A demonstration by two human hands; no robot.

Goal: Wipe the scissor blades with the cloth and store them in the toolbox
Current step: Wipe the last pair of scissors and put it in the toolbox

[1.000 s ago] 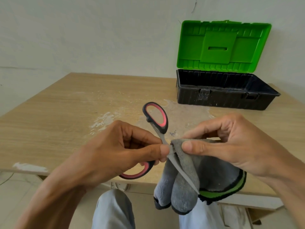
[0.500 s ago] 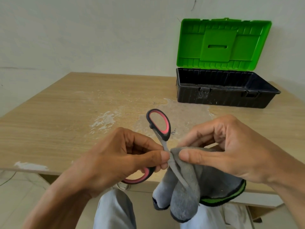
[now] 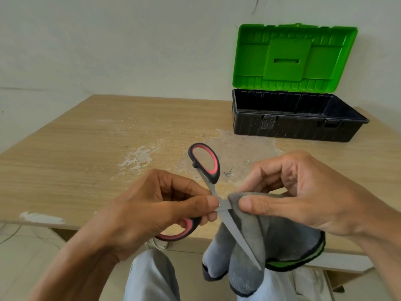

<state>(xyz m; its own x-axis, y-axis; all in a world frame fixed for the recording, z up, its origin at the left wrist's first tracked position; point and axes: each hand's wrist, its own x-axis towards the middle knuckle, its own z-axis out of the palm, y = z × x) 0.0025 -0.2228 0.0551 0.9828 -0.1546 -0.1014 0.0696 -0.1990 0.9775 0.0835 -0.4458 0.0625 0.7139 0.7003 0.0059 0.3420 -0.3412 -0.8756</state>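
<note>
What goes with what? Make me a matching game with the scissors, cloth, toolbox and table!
Things:
1 scissors
2 cloth
3 toolbox
4 table

States:
A standing open, black inside
B held by the left hand
C pale wood with white smears
D grey, pinched by the right hand

Pairs: 1-B, 2-D, 3-A, 4-C

the left hand (image 3: 152,213) and right hand (image 3: 303,196) have sunk slightly, farther from the toolbox (image 3: 293,129), lowering the scissors (image 3: 234,231) with them. the blade pointing away from the toolbox, half folded into the cloth (image 3: 282,240) a moment ago, now lies bare to its tip.
</note>
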